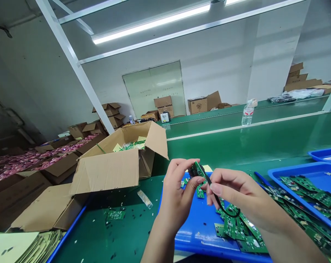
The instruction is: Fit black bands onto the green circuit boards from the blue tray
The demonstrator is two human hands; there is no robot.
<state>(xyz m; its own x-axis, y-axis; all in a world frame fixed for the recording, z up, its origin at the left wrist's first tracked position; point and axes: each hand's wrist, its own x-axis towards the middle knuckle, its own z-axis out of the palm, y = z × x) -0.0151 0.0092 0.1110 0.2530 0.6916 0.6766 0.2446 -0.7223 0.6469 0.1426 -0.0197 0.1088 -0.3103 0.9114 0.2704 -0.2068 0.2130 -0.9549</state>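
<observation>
My left hand (179, 190) pinches a small green circuit board (196, 170) between thumb and fingertips, held above a blue tray (194, 226). My right hand (236, 191) is closed on a thin black cable (218, 201) that runs from the board and loops down toward the tray. Several green circuit boards (236, 228) lie piled in the tray just under my right hand and wrist.
An open cardboard box (118, 160) stands left of my hands on the green bench (116, 233). A second blue tray (316, 190) with boards sits at right. One loose board (116, 214) lies on the bench. A water bottle (248, 113) stands beyond. Flattened cardboard fills the left.
</observation>
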